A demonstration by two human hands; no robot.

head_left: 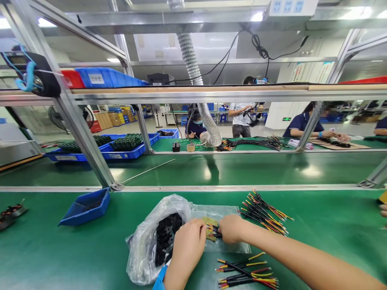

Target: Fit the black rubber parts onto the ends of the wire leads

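Note:
My left hand (189, 241) has its fingers pinched together at the left ends of several short black cables (214, 231) with red and yellow wires; what lies between those fingertips is hidden. My right hand (232, 228) is closed around the right part of these cables. Beneath the cables is a yellowish flat piece (211, 221), lying on a flat clear plastic sheet or bag (231, 246). Close by my left hand, an open clear bag (142, 249) holds many small black parts (167, 235).
One pile of cables (266, 215) lies beyond my right forearm, another (244, 274) nearer me. A blue bin (86, 207) stands at the left. A metal frame rail (229, 188) crosses behind the work area. A flexible duct (208, 121) hangs beyond it; co-workers (302, 123) sit across.

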